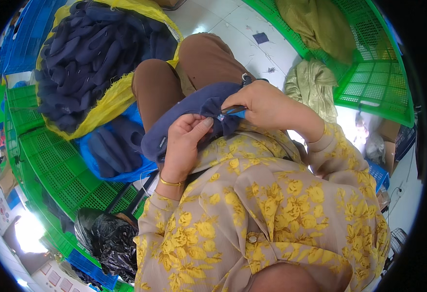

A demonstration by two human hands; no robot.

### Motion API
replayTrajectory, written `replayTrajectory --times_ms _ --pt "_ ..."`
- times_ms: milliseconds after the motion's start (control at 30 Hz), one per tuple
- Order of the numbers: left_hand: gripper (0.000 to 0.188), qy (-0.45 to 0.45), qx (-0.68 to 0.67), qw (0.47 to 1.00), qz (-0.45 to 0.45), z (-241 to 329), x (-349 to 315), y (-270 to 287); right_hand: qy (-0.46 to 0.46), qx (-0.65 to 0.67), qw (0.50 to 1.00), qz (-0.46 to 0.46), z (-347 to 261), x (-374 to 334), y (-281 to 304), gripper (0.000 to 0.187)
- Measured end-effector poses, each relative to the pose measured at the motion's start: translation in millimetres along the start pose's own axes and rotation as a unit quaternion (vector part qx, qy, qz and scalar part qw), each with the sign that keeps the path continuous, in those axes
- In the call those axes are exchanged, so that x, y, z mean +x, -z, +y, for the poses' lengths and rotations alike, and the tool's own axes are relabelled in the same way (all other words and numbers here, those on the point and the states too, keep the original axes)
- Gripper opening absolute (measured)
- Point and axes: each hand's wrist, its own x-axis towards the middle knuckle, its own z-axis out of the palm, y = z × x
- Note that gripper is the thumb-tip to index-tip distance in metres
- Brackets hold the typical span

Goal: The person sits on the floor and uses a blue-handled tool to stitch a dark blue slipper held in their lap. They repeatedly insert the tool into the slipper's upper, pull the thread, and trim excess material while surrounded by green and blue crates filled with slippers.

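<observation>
Across my lap lies a curved, padded navy fabric piece [174, 117] that looks like a neck pillow, with a small pale label on its left end. My left hand [186, 138] is closed on its gathered edge, thumb and forefinger pinched together. Close by on the right, my right hand [267, 104] grips what look like thread snips [234, 110], with a dark blade and a bit of blue. Their tip is at the bunched fabric, beside a small light spot next to my left fingertips. My right palm and the rest of the tool are hidden.
At the upper left, a yellow sack [118, 90] is heaped with similar navy pieces [84, 53]. Below it, a blue bag [89, 163] holds several more. Green crates [53, 168] stand left; another green crate [393, 92] at right holds olive cloth [318, 29]. A black plastic bag [111, 238] sits lower left.
</observation>
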Motion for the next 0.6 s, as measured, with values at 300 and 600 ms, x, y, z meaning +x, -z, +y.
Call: replayTrajectory --times_ms 300,600 --pt "0.014 0.041 -0.025 0.998 -0.030 -0.9 7.2 3.4 0.027 0.161 0.986 -0.020 18.5 7.8 -1.9 0.022" --pt "0.012 0.038 -0.058 0.997 -0.030 -7.4 16.1 2.7 -0.006 0.093 0.995 -0.026 17.0 15.7 -4.4 0.018"
